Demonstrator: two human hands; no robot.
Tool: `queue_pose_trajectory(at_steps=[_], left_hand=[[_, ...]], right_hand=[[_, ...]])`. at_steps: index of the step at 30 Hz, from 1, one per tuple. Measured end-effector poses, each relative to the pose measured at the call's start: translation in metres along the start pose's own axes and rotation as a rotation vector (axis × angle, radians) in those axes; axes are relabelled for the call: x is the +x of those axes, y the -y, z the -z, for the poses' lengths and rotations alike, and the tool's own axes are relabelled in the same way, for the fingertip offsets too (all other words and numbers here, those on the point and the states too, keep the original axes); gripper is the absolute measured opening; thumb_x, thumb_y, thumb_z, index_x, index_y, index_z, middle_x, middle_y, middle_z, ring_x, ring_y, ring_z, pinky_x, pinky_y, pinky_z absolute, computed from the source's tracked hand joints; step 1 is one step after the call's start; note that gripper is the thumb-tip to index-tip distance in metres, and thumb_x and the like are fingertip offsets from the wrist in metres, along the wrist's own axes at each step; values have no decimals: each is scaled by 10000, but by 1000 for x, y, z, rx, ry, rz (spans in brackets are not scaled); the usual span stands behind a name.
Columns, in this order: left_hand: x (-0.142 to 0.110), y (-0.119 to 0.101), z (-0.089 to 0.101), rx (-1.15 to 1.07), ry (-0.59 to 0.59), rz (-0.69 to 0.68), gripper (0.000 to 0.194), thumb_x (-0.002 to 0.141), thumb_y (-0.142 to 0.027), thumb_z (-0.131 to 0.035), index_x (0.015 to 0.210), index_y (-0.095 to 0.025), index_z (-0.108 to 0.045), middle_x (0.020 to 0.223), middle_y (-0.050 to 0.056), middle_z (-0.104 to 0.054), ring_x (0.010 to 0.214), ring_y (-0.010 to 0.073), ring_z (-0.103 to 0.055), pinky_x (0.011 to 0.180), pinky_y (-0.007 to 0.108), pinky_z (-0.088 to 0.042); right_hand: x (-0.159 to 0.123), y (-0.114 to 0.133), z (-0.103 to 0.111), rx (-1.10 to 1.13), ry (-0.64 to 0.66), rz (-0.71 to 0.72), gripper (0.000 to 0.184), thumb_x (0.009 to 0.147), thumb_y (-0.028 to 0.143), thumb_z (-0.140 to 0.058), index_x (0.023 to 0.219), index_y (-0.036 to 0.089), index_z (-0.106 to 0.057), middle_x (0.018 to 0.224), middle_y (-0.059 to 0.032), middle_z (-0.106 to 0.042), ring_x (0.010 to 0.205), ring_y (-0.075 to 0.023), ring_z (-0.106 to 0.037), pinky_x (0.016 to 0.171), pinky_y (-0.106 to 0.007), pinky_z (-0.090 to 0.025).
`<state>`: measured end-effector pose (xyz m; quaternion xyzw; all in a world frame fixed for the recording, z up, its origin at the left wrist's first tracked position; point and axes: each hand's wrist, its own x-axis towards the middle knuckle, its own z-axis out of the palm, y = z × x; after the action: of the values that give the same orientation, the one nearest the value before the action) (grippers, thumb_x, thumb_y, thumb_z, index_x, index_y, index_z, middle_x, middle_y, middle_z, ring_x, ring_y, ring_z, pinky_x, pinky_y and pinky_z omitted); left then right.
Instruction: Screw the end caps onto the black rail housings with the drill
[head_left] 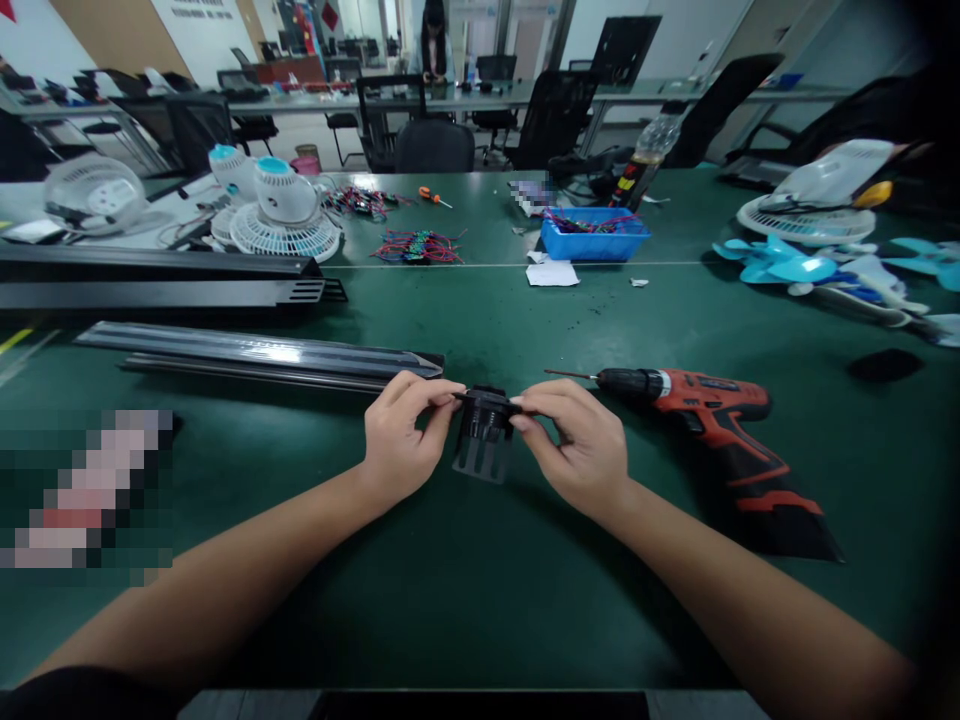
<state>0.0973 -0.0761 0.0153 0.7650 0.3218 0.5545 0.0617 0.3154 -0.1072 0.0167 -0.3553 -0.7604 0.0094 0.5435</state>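
Note:
A small black slotted part (486,420) with a ribbed round middle is held up over the green table between both hands. Its lower edge shows several slots. My left hand (409,435) pinches its left side between thumb and fingers. On the opposite side, the thumb and fingertips of my right hand (577,440) pinch its right edge. Just right of that hand lies a red and black cordless drill (712,400), its long thin bit pointing left. Long dark metal strips (262,350) lie behind my left hand.
Black channel profiles (150,290) lie at the left. Farther back are white fan parts (281,215), wired circuit boards (420,245), an orange screwdriver (433,197) and a blue bin (595,235) of wires. Blue fan blades (787,262) rest at the right. A person (435,45) stands beyond.

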Motion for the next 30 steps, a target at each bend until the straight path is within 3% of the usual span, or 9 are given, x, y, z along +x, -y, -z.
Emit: queue_pose_trajectory(at_steps=[18, 24, 30], left_hand=[[-3, -5, 0, -70, 13, 26, 179, 962, -48, -699, 1045, -202, -738, 863, -9, -700, 742, 113, -686, 592, 208, -559], [-5, -6, -3, -97, -30, -80, 231, 930, -19, -742, 1032, -219, -690, 890, -21, -702, 822, 124, -724, 711, 243, -637], [-9, -7, -7, -104, -60, -147, 273, 912, -2, -740, 1021, -240, -664, 877, -40, -652, 833, 133, -752, 763, 287, -702]], right_hand=[[1, 7, 2, -49, -49, -60, 194, 1013, 106, -664, 1029, 274, -759, 905, -37, -774, 779, -207, -736, 690, -357, -634], [3, 18, 1, 46, -161, -322, 120, 976, 154, -718, 920, 257, -692, 864, -22, -724, 815, -218, -728, 738, -387, -629], [6, 28, 3, 113, -127, -485, 120, 995, 179, -677, 902, 251, -700, 864, -31, -741, 802, -214, -726, 698, -364, -619]])
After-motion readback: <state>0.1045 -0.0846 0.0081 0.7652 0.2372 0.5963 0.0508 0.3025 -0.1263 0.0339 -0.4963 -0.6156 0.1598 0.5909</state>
